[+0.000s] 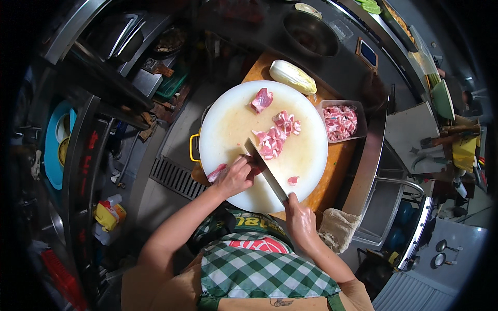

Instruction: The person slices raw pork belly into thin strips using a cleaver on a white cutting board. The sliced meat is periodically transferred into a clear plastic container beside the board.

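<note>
On a round white cutting board [218, 116] lies raw pink meat. My right hand [300, 221] grips the handle of a kitchen knife [270, 177], whose blade points up and left across the board. Beside the blade, my left hand [238, 175] presses down on a strip of raw meat [216, 173] with its fingers curled; the palm hides much of the strip. Just past the blade is a heap of cut meat pieces [272, 142], with more cut pieces [287, 122] behind it. A larger chunk [262, 100] sits at the far side, and a small scrap [293, 180] lies right of the knife.
A clear plastic container [362, 120] of cut meat stands right of the board. Behind it lies a napa cabbage [292, 77] on the wooden surface [330, 171]. A cloth [339, 230] hangs near my right forearm. A metal bowl [310, 34] stands farther back.
</note>
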A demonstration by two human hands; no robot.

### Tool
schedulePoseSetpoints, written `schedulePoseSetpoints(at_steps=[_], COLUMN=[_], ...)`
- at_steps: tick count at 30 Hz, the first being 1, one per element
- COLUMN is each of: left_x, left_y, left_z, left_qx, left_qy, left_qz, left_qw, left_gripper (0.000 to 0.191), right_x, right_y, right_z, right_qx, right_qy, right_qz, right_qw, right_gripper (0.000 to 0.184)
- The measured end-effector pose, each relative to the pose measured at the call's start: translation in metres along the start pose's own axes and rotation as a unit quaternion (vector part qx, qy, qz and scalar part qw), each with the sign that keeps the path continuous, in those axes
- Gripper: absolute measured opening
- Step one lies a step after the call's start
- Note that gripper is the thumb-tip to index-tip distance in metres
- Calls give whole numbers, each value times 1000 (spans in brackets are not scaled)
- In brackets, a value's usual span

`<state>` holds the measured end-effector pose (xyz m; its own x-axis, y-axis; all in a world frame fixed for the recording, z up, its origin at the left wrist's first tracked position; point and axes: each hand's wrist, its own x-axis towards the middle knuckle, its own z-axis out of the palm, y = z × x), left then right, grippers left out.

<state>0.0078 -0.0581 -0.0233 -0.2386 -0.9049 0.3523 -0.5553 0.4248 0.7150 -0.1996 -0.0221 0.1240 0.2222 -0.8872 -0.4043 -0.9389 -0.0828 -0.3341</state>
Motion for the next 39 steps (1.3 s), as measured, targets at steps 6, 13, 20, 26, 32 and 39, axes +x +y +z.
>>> schedulePoseSetpoints(at_steps=[6,13,20,26,32,39], left_x=[4,6,7,4,0,3], left_y=[0,6,13,14,8,7], left_z=[-2,-6,-14,-13,-9,-9], left_qx=[10,-9,-38,-26,-3,-14], left_qy=[21,15,54,85,29,-4], left_qz=[28,-43,17,16,12,1], left_qw=[999,999,998,996,1000,1000], left_gripper=[23,16,19,17,18,25], right_x=[37,-7,172,113,-3,18], right_y=[-13,8,-42,-10,13,-8], right_z=[20,6,35,-1,-1,6], right_qx=[75,7,103,223,11,42], right_qy=[75,-13,112,134,14,-49], right_qz=[-81,-4,-149,-128,-49,3], right_qw=[991,1000,977,957,999,998], right_gripper=[15,13,15,15,13,12])
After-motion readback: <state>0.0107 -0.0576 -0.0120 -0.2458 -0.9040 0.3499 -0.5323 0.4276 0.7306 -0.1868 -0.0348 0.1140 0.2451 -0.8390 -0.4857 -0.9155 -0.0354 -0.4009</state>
